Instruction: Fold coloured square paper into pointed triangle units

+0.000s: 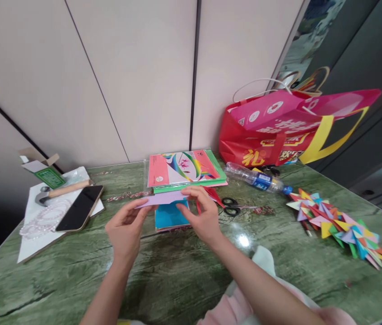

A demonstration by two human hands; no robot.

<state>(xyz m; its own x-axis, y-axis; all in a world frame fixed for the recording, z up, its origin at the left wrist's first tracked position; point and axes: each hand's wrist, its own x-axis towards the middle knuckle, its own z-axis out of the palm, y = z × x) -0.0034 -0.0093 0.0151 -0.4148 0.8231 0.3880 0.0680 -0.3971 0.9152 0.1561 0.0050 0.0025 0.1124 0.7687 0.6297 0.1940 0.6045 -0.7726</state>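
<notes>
A lilac sheet of paper (pixel 164 198) is held above the green marbled table (pixel 177 271) between both my hands. My left hand (pixel 125 230) pinches its left end. My right hand (pixel 202 214) grips its right part, fingers curled over the top edge. Under the sheet lies a small stack of coloured papers with a blue sheet (pixel 170 216) on top. Behind it rests a pack of coloured paper (pixel 184 169) in a clear wrapper.
Black-handled scissors (pixel 233 206) lie right of my hands. A plastic bottle (pixel 258 179) lies before a red and pink gift bag (pixel 279 131). Several folded paper pieces (pixel 340 225) sit at right. At left: a phone (pixel 80 207), a hammer (pixel 62 192), beads (pixel 44 219), a small box (pixel 42 169).
</notes>
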